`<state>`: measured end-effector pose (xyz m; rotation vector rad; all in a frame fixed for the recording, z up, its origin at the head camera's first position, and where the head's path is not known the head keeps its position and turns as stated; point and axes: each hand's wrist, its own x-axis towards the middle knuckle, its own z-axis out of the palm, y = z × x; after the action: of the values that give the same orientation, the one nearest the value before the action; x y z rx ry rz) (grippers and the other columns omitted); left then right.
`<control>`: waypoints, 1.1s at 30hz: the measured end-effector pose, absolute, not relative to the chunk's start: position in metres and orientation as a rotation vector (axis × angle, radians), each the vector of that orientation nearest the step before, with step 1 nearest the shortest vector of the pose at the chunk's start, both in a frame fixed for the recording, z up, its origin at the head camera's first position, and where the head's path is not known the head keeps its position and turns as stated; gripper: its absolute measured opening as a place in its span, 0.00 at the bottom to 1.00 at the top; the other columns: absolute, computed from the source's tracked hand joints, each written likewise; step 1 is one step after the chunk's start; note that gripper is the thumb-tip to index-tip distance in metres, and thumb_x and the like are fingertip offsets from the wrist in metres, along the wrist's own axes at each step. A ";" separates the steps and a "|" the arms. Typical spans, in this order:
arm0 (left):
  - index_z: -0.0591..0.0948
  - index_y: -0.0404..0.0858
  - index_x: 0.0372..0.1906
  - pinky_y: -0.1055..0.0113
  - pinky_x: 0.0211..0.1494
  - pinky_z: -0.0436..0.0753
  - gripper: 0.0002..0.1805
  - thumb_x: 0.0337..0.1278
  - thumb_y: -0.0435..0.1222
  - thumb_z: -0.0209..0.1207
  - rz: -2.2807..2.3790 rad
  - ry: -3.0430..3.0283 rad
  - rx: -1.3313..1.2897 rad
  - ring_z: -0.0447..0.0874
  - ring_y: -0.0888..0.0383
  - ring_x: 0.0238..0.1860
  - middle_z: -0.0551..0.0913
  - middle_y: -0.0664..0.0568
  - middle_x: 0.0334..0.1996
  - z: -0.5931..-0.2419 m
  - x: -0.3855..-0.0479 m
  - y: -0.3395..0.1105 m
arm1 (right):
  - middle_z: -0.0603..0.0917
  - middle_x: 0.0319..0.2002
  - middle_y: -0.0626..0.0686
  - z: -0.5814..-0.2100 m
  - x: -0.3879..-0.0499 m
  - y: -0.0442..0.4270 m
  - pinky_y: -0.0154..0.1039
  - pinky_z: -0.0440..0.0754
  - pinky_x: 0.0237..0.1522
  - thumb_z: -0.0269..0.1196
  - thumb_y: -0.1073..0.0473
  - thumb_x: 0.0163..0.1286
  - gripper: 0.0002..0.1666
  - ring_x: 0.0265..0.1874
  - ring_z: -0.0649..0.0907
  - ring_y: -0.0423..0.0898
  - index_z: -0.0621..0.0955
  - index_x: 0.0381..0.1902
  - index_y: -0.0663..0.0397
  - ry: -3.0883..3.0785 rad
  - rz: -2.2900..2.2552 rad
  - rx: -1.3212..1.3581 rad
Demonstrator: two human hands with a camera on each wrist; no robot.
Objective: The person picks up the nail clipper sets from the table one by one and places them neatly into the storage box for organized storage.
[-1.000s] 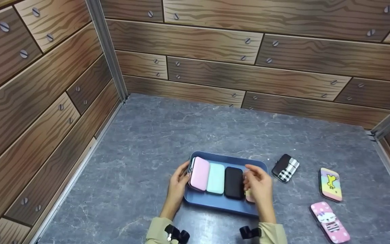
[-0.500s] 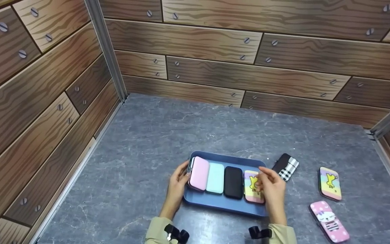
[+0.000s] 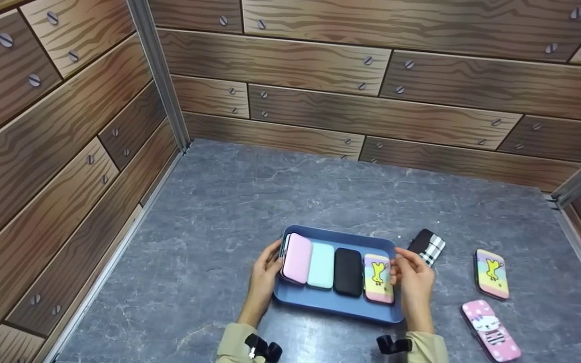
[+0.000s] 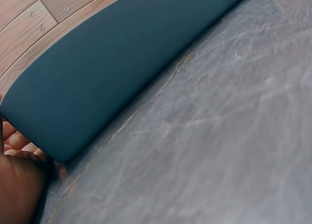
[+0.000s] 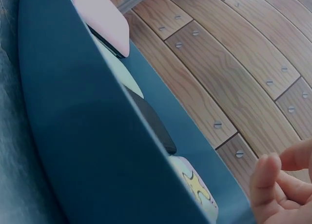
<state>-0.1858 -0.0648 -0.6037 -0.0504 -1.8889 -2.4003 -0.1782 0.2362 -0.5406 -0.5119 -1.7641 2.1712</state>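
From where I stand, the blue tray (image 3: 321,297) is a shallow thing with rounded corners and plain walls, resting on the tabletop (image 3: 250,191) in front of the person. Four slim cases show in a row inside: a glossy pink case (image 3: 298,258) at the left end, tilted, with other edges peeking out under it; a mint case (image 3: 321,265); a matte black case (image 3: 348,272); and a pastel-striped case (image 3: 379,282) bearing a yellow animal. The left hand (image 3: 264,272) grips the tray's left end, thumb by the rim and fingers around the outside. The right hand (image 3: 414,280) is at the opposite end, its fingers loosely bent, holding nothing I can see, just beside the striped case.

Off to the right lie a black case with a checked panel (image 3: 426,247), partly behind that hand, a second striped case (image 3: 492,274) with the same yellow animal, and a pink spotted case (image 3: 491,330) showing a white animal. The tabletop is blue-grey, veined like stone. Wood-plank patterned walls (image 3: 290,60), dotted with slotted screw heads, enclose it, and a grey metal post (image 3: 157,70) marks the far left corner.
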 end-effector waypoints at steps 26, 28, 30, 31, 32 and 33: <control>0.70 0.31 0.69 0.58 0.71 0.68 0.25 0.69 0.26 0.49 -2.414 -1.884 -0.031 0.63 0.44 0.72 0.68 0.37 0.69 -0.602 -0.185 -0.065 | 0.78 0.25 0.48 -0.582 -0.192 0.282 0.27 0.80 0.19 0.56 0.73 0.67 0.15 0.15 0.79 0.36 0.77 0.51 0.76 -1.602 1.879 -0.695; 0.70 0.32 0.70 0.58 0.71 0.68 0.25 0.69 0.26 0.49 -2.417 -1.884 -0.034 0.63 0.45 0.72 0.68 0.37 0.70 -0.602 -0.186 -0.065 | 0.78 0.30 0.49 -0.583 -0.192 0.282 0.27 0.79 0.19 0.56 0.72 0.67 0.16 0.15 0.78 0.35 0.77 0.52 0.74 -1.638 1.831 -0.711; 0.69 0.32 0.70 0.57 0.71 0.67 0.25 0.69 0.25 0.48 -2.423 -1.879 -0.045 0.62 0.44 0.72 0.67 0.37 0.70 -0.603 -0.186 -0.065 | 0.76 0.36 0.51 -0.583 -0.193 0.282 0.26 0.79 0.19 0.57 0.71 0.67 0.18 0.15 0.78 0.34 0.76 0.54 0.71 -1.681 1.782 -0.745; 0.69 0.32 0.70 0.57 0.71 0.67 0.25 0.69 0.25 0.48 -2.423 -1.875 -0.049 0.62 0.44 0.72 0.67 0.37 0.70 -0.603 -0.186 -0.065 | 0.75 0.38 0.51 -0.583 -0.193 0.282 0.26 0.79 0.20 0.57 0.71 0.67 0.19 0.15 0.78 0.33 0.76 0.55 0.71 -1.700 1.766 -0.763; 0.70 0.32 0.70 0.58 0.71 0.67 0.25 0.69 0.25 0.48 -2.422 -1.876 -0.047 0.62 0.44 0.72 0.67 0.37 0.70 -0.603 -0.186 -0.065 | 0.73 0.41 0.51 -0.582 -0.194 0.283 0.26 0.80 0.20 0.58 0.70 0.67 0.20 0.15 0.78 0.33 0.75 0.57 0.70 -1.718 1.752 -0.782; 0.70 0.32 0.70 0.57 0.71 0.67 0.25 0.69 0.25 0.48 -2.421 -1.873 -0.046 0.62 0.44 0.72 0.67 0.37 0.70 -0.603 -0.186 -0.065 | 0.71 0.43 0.51 -0.582 -0.194 0.283 0.26 0.80 0.20 0.58 0.69 0.67 0.21 0.15 0.78 0.33 0.74 0.58 0.70 -1.724 1.744 -0.795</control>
<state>-0.1861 -0.0648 -0.6032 -0.0462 -1.8734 -2.4214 -0.1943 0.2832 -0.5816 -0.7954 -1.7239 1.7442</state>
